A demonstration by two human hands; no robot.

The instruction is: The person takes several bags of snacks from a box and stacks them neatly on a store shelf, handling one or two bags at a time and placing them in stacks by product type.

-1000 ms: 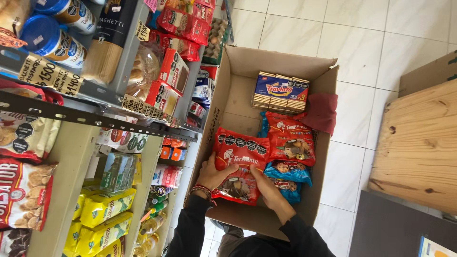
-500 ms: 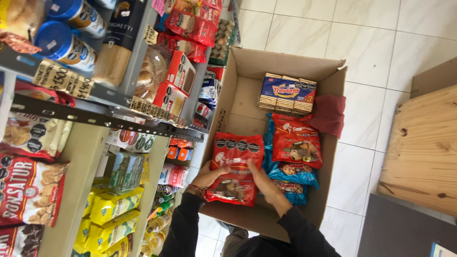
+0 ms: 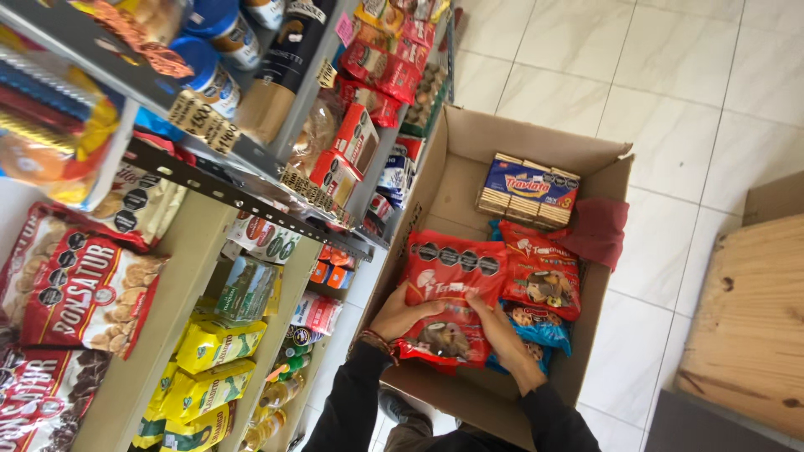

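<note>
We've got both hands down in the open cardboard box [image 3: 469,155] on the tiled floor, our left hand [image 3: 404,313] and right hand [image 3: 501,331] each closing a grip on the near edges of a red cookie bag [image 3: 448,289], which lies on top of the packs at the left side of the box. Just beside it sit another red bag [image 3: 540,272] and a blue bag [image 3: 540,326] under it, with a pack of wafers [image 3: 528,188] at the far end, while stocked shelves [image 3: 218,192] run along our left.
</note>
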